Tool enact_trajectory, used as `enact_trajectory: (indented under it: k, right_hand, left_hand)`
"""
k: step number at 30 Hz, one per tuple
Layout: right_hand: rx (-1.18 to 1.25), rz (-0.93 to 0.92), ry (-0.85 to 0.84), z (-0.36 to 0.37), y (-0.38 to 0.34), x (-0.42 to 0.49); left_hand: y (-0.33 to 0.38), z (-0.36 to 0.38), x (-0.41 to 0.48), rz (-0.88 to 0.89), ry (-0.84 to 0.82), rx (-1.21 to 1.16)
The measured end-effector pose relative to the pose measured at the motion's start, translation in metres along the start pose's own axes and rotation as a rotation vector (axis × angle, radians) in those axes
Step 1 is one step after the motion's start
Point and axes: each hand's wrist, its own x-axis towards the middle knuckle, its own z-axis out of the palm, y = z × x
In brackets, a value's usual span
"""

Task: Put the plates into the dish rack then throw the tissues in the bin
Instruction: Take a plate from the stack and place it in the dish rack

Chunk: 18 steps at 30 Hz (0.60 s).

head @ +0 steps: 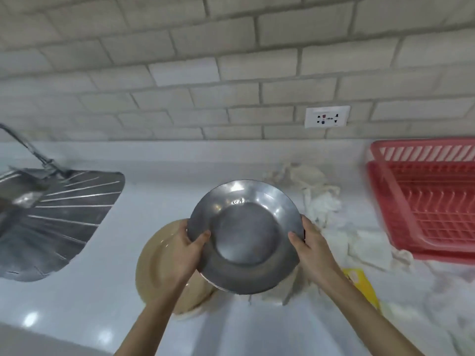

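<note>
Grip: my left hand (183,249) and right hand (312,249) each clamp the steel plate (245,236) by its rim.
Risk: it could slip, striking the beige plate (154,268) underneath.

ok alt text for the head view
A person's left hand and right hand hold a steel plate by its rim over a white counter. A beige plate lies below it, crumpled tissues and a red dish rack at right, a steel sink at left.

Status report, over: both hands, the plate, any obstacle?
Lifted round steel plate, left hand and right hand gripping its rim. Right side: red plastic dish rack. In between: crumpled white tissues; round beige plate below.
</note>
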Motion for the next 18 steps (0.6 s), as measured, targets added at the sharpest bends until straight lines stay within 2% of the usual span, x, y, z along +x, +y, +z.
enact_trajectory:
  k: [2, 8, 13, 18]
  right_hand:
    - [-0.031, 0.03, -0.073, 0.042, -0.007, 0.001]
    - [-0.185, 0.097, -0.174, 0.133, -0.016, -0.002]
    - [-0.403, 0.069, -0.177, 0.163, -0.02, -0.004]
    - [-0.623, 0.067, -0.186, 0.172, -0.026, 0.004]
  left_hand:
    - [-0.021, -0.038, 0.008, 0.012, 0.029, 0.099]
    - [-0.077, -0.109, 0.028, -0.077, -0.002, 0.155]
    - [-0.113, -0.134, 0.038, -0.052, -0.099, 0.301]
    - [-0.118, -0.148, 0.058, -0.005, -0.189, 0.534]
